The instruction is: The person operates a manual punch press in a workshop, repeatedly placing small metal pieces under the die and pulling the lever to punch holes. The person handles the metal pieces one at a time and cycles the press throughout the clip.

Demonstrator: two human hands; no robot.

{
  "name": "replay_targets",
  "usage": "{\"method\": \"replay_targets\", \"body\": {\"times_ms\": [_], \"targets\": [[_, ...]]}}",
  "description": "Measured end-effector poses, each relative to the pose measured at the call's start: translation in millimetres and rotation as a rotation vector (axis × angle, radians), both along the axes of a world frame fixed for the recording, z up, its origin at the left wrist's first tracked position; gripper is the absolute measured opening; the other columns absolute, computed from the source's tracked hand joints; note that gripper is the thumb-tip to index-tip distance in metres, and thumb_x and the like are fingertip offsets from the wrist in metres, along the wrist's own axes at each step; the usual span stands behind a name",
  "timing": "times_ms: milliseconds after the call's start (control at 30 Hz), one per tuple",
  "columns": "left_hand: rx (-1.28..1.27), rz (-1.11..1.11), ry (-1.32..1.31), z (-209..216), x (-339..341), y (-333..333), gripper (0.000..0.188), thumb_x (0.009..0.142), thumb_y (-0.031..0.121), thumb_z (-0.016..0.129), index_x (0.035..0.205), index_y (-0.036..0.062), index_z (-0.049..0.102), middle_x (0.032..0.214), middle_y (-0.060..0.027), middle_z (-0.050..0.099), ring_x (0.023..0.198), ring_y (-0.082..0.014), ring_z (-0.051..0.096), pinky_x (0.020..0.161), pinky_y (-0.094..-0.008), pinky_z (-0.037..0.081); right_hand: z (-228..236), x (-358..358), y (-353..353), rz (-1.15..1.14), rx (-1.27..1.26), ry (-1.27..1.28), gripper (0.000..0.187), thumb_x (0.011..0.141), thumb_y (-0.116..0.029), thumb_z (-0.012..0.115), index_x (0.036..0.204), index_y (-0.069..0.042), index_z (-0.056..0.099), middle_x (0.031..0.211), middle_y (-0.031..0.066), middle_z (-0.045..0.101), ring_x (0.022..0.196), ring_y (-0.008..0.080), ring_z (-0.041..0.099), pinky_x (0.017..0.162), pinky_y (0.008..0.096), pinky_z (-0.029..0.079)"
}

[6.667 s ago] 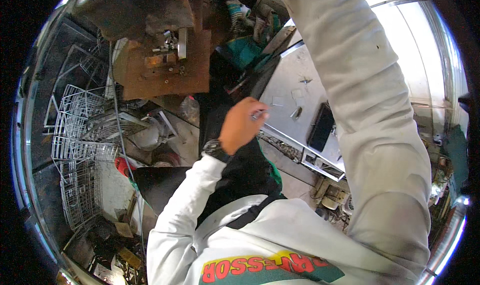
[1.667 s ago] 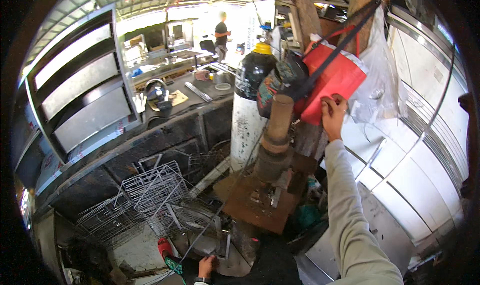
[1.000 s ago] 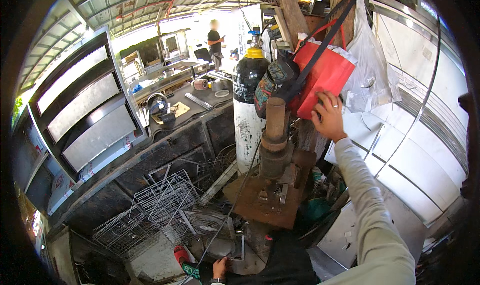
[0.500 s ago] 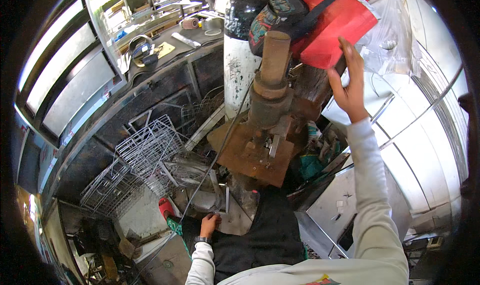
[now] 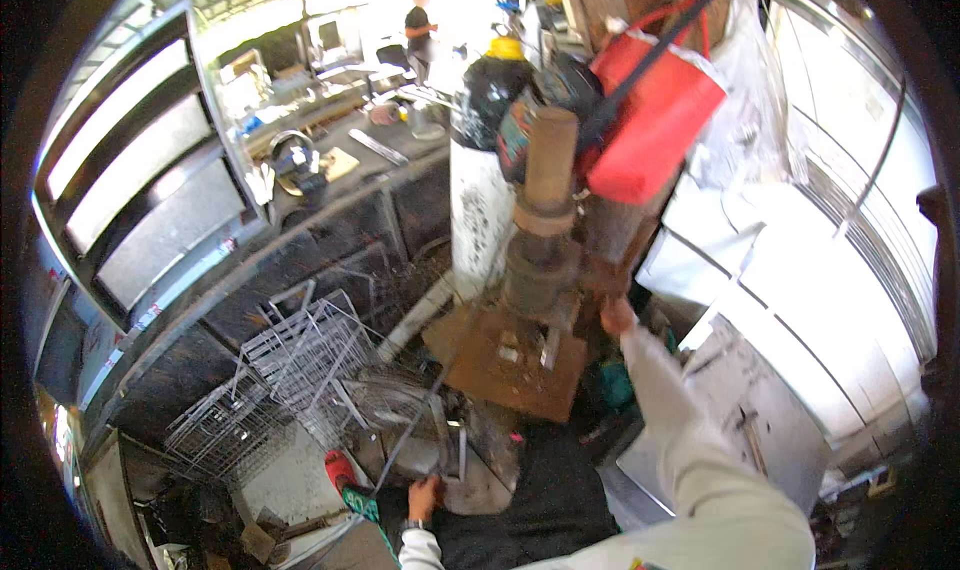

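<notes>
A heavy rusty machine stands in front of me, with an upright cylindrical shaft above a flat brown plate. A small shiny metal strip shows at the foot of the shaft. My right hand is low at the machine's right side, blurred, its fingers partly hidden against the rusty body; whether it grips a part there cannot be seen. By my dark-clothed leg, my left hand is closed with fingers curled, below a silver metal frame. What it holds, if anything, is hidden.
Behind the machine stand a white-and-black gas cylinder and a hanging red bag. Wire racks lie at left. A workbench carries tools, with a person beyond it. White panels line the right.
My right hand has dropped from beside the red bag down to the machine's right side. The view has tilted up, bringing the far person into sight. My left hand stays by my leg.
</notes>
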State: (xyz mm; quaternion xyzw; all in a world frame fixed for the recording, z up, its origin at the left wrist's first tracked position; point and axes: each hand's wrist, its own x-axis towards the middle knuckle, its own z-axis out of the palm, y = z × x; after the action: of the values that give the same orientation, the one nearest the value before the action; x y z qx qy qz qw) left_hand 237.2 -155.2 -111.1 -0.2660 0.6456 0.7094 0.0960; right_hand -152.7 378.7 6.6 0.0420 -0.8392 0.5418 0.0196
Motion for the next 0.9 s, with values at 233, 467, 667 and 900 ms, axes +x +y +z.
{"method": "replay_targets", "body": {"times_ms": [233, 467, 667, 900], "targets": [[-0.232, -0.141, -0.155, 22.5, 21.3, -6.8, 0.031, 0.092, 0.024, 0.065, 0.1, -0.0058, 0.068, 0.087, -0.0091, 0.071, 0.073, -0.0173, 0.066, 0.065, -0.0293, 0.051, -27.8, 236.6, -135.5, 0.077, -0.42, -0.18, 0.036, 0.102, -0.031, 0.058, 0.125, -0.003, 0.055, 0.116, 0.0055, 0.062, 0.11, 0.0213, 0.056, 0.1, 0.034, 0.043], [-0.088, -0.195, -0.068, 30.7, -23.0, 51.3, 0.034, 0.092, 0.027, 0.064, 0.095, -0.0073, 0.068, 0.08, -0.008, 0.067, 0.073, -0.0145, 0.061, 0.068, -0.0309, 0.049, 231.2, 321.9, -186.5, 0.17, -0.321, 0.078, 0.033, 0.074, -0.02, 0.089, 0.088, -0.005, 0.063, 0.088, 0.0061, 0.067, 0.084, 0.0163, 0.065, 0.078, 0.0293, 0.052], [-0.436, -0.345, 0.302, 75.8, -109.8, 121.1, 0.023, 0.089, 0.017, 0.066, 0.105, 0.0013, 0.069, 0.103, -0.0158, 0.068, 0.089, -0.0268, 0.065, 0.08, -0.0376, 0.051, 348.5, 210.1, -180.3, -0.32, 0.235, 1.097, 0.027, 0.081, -0.013, 0.084, 0.084, 0.0, 0.061, 0.075, 0.0037, 0.063, 0.067, 0.0088, 0.054, 0.064, 0.0263, 0.045], [-1.235, -0.651, 0.785, 93.5, -257.1, 141.9, 0.059, 0.077, 0.006, 0.062, 0.135, 0.0071, 0.055, 0.135, -0.0183, 0.051, 0.129, -0.0394, 0.044, 0.108, -0.0473, 0.039, 369.7, 117.4, -190.9, -0.4, -0.516, 0.805, 0.036, 0.096, -0.029, 0.069, 0.07, -0.006, 0.06, 0.058, -0.0006, 0.055, 0.049, 0.0061, 0.046, 0.044, 0.0242, 0.034]]}}
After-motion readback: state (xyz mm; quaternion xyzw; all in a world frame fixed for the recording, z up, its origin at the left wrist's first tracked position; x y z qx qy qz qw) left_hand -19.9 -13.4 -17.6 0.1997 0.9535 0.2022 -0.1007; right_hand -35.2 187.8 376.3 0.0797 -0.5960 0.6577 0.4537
